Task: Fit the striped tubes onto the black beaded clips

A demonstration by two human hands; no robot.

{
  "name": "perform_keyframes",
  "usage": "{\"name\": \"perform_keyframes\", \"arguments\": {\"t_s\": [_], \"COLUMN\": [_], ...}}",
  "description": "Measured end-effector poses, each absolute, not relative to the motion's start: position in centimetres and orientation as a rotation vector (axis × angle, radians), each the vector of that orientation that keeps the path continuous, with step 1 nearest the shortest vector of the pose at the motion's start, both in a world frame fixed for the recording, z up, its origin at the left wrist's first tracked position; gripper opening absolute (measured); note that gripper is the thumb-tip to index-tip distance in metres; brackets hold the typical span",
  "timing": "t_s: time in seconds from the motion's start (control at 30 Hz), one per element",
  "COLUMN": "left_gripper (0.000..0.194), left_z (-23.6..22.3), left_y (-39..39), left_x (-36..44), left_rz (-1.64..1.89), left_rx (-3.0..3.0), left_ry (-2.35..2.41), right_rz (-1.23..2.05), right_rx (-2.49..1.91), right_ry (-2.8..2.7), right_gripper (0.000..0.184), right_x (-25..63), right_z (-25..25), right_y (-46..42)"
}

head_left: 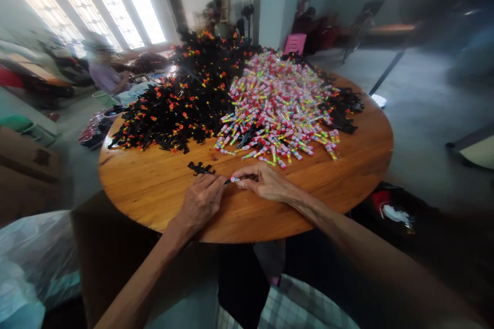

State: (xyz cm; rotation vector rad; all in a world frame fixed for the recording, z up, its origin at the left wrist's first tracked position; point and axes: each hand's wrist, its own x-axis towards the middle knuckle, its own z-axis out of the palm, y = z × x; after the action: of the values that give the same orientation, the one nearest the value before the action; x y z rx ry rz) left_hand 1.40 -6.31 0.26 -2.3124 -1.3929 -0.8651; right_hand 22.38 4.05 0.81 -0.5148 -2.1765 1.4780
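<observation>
My left hand [203, 199] is closed, palm down, over a black toy gun [200, 168], whose end shows beyond the knuckles. Between the fingertips of my right hand [266, 182] is pinched a small candy tube [233, 179] with a whitish label and a bit of red. The tube meets the gun's near end at my left fingertips; whether the two are joined cannot be made out. Just beyond my hands lies a heap of candy-filled tubes [278, 107] with pink, white and yellow parts. Left of it rises a pile of black toy guns [165, 113] with orange tips.
The round wooden table [154, 190] has its near edge below my wrists. More black pieces [343, 113] lie at its right side. Another person [106, 74] sits at the far left. A pink stool [295, 44] and a fan [244, 7] stand behind; a plastic bag [34, 262] is at lower left.
</observation>
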Motion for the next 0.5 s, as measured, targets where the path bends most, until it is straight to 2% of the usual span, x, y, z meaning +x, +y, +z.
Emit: {"name": "perform_keyframes", "arguments": {"t_s": [0.5], "left_gripper": [0.022], "left_z": [-0.28], "left_y": [-6.7], "left_x": [0.96], "left_rz": [-0.846], "left_rx": [-2.378], "left_ry": [-1.41], "right_rz": [1.535], "right_rx": [-0.52], "right_ry": [-2.184], "right_gripper": [0.024], "right_x": [22.68], "right_z": [0.61], "right_y": [4.21]}}
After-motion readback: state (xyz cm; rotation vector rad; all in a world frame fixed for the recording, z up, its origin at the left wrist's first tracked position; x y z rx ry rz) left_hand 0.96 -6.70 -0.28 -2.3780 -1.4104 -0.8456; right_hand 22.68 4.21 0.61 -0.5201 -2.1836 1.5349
